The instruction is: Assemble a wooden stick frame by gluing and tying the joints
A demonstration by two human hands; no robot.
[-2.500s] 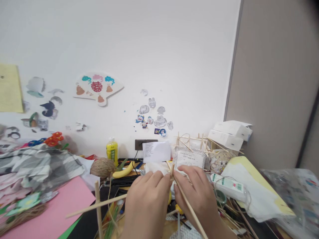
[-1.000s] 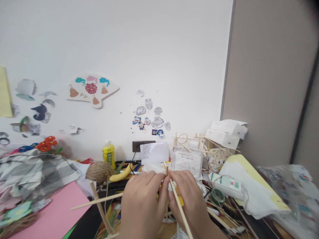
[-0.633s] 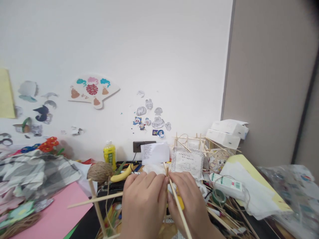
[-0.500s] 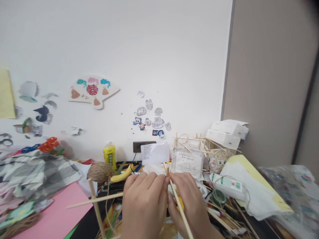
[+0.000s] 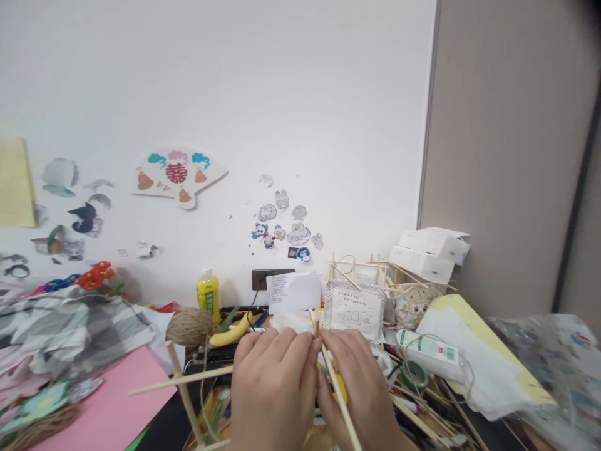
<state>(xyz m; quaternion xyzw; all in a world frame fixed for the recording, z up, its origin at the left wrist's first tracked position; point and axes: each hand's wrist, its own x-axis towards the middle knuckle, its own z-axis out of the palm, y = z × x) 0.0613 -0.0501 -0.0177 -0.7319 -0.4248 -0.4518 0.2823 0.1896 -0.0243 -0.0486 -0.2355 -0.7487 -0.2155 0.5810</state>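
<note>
My left hand (image 5: pixel 272 391) and my right hand (image 5: pixel 361 388) are side by side at the bottom middle, fingertips pinched together on thin wooden sticks (image 5: pixel 335 391) where they cross. One stick runs down to the right past my right hand. Another long stick (image 5: pixel 181 379) reaches left from under my left hand and meets an upright stick (image 5: pixel 181 391). Thin twine hangs near that joint. What lies under my palms is hidden.
A ball of twine (image 5: pixel 190 327), a yellow bottle (image 5: pixel 209 293), a banana (image 5: pixel 230 335), pink paper (image 5: pixel 101 407), a stick frame (image 5: pixel 361 269), white boxes (image 5: pixel 429 254), a small printed bag (image 5: pixel 354 311) and a tube (image 5: pixel 429 351) crowd the desk against the white wall.
My hands stay pinched on the sticks and have sunk slightly in the picture. The view has shifted a little; the long left stick tilts slightly differently.
</note>
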